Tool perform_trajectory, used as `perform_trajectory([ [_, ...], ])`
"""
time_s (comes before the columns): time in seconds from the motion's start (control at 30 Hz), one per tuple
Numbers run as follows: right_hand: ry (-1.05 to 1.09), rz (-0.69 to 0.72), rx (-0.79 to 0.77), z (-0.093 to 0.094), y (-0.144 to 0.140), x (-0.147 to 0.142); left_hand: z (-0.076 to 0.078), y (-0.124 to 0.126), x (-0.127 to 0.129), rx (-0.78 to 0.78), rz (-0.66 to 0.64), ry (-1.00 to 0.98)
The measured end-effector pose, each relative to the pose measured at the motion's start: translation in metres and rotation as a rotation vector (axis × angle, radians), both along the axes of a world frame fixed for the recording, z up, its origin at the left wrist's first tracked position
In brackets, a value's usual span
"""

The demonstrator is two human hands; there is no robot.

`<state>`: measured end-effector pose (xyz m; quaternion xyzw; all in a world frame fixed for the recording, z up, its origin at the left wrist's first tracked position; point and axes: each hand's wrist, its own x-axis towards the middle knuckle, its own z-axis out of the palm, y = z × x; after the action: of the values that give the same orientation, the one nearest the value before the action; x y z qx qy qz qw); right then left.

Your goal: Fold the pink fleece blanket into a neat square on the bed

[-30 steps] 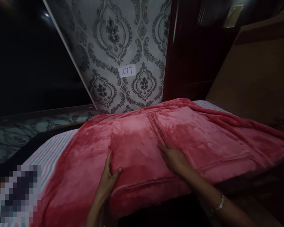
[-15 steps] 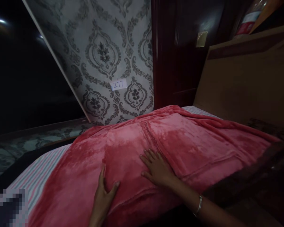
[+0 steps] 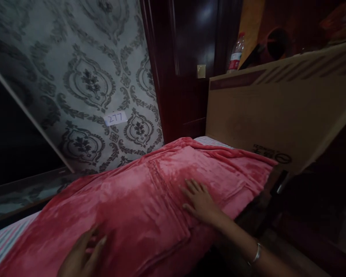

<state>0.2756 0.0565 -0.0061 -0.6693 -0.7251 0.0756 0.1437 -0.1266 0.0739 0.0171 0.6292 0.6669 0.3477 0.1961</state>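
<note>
2 flat hands, left hand (image 3: 82, 254) and right hand (image 3: 200, 201), press 1 red blanket (image 3: 150, 204).

The person's right hand (image 3: 200, 202) is bare, and so is the forearm behind it, with no sleeve reaching the wrist. A thin, silver-coloured metal bangle (image 3: 255, 254) circles that wrist, just behind the hand, catching a little light. The left hand (image 3: 80, 256) is bare too, its fingers (image 3: 99, 243) ringless as far as the dim light shows; its wrist is out of view.
</note>
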Motion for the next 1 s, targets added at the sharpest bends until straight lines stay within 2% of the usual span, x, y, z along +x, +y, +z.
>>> perform_trajectory([
  [0.13, 0.01, 0.04, -0.077, -0.018, -0.007, 0.001, 0.013, 0.022, 0.053, 0.093, -0.303, 0.112],
  [0.27, 0.015, 0.057, -0.079, -0.009, -0.003, 0.005, 0.029, 0.054, 0.101, 0.053, -0.562, 0.364],
  [0.43, 0.005, 0.036, 0.051, 0.008, 0.017, 0.01, 0.045, 0.106, 0.167, 0.048, -0.66, 0.578],
  [0.53, -0.012, 0.025, 0.014, 0.005, 0.023, 0.0, 0.046, 0.132, 0.213, 0.071, -0.681, 0.69],
  [0.63, -0.006, 0.063, -0.061, -0.007, 0.024, -0.012, 0.037, 0.157, 0.249, 0.058, -0.637, 0.744],
  [0.7, 0.002, 0.078, -0.074, -0.017, 0.024, -0.016, 0.025, 0.174, 0.261, 0.044, -0.604, 0.765],
  [0.87, 0.06, 0.11, -0.019, -0.033, 0.025, -0.013, -0.011, 0.206, 0.258, -0.039, -0.528, 0.801],
  [1.0, 0.101, 0.112, -0.008, -0.037, 0.021, -0.011, -0.029, 0.218, 0.251, -0.032, -0.505, 0.794],
])
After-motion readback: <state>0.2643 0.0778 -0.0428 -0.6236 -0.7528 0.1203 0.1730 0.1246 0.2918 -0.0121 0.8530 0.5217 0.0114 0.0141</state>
